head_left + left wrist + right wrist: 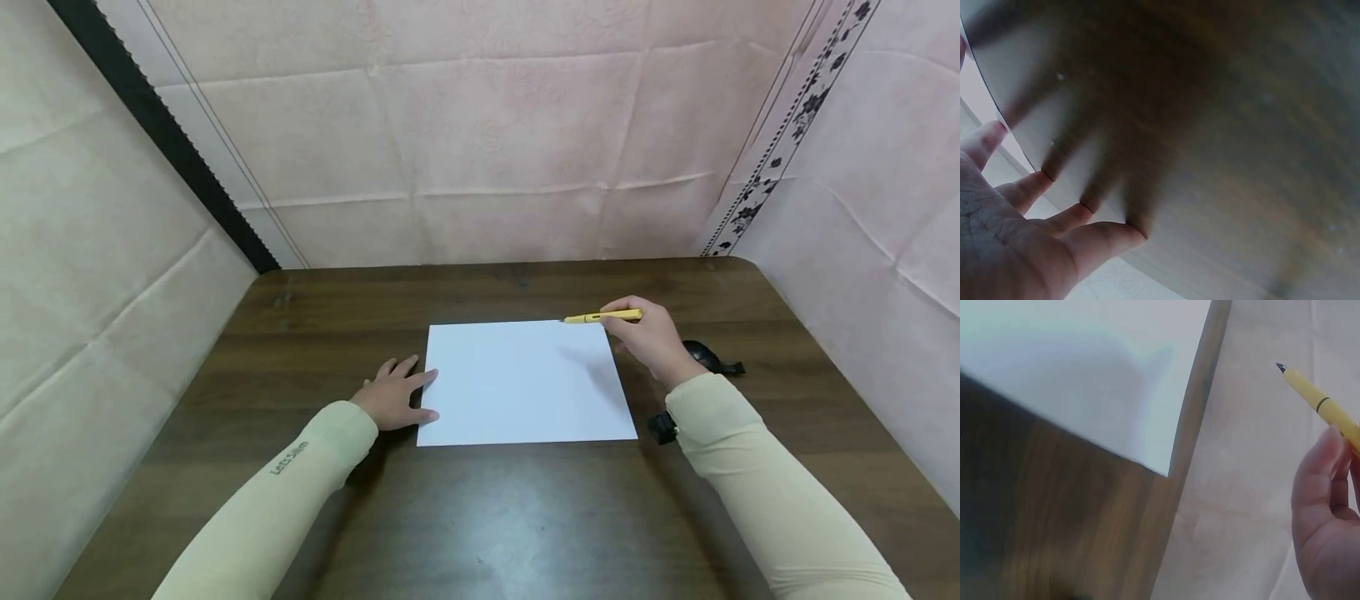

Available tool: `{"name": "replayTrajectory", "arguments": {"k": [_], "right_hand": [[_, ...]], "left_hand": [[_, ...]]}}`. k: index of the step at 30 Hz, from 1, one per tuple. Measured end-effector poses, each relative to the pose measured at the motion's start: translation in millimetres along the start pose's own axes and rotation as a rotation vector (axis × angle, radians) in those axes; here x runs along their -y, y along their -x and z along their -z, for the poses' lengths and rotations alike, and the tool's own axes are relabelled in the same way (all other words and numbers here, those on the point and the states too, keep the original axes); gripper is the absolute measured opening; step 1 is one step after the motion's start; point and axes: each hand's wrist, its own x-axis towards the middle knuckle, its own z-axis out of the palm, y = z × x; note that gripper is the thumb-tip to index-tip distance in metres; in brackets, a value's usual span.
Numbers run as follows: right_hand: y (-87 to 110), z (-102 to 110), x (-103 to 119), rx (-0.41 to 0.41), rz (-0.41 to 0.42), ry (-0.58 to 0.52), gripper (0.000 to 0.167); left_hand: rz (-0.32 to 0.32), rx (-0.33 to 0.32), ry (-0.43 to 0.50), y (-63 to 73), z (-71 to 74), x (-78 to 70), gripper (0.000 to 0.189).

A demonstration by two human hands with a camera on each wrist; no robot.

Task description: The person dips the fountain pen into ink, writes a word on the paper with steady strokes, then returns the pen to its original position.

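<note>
On the desk (480, 517), left hand (392, 396) spreads on paper (517, 383), right hand (648, 337) pinches a fountain pen (588, 318). Probably light, stiff; hold it midway.

Rear of the yellow pen (1323, 405) outside the right wrist view

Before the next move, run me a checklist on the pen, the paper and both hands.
1. Yellow pen gripped: ok, pinched in the right hand.
2. Nib uncovered: ok, no cap over it.
3. Nib touching the paper: not ok, the right wrist view shows it raised clear.
4. Paper lying flat on the table: ok.
5. Left hand at the paper: ok, fingers spread, touching its left edge.
6. Ink flowing: cannot tell; no marks visible.
</note>
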Motion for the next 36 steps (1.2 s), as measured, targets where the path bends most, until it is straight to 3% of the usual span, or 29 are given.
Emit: {"name": "replayTrajectory", "arguments": {"k": [23, 36], "right_hand": [[-17.6, -48, 9, 0.066, -0.038, 0.006, 0.024], [-19.0, -69, 12, 0.108, -0.008, 0.024, 0.023]], "left_hand": [[0.016, -0.010, 0.006, 4.5, 1.2, -4.4, 0.074], [0.017, -0.014, 0.006, 4.4, -0.1, -3.5, 0.074]]}}
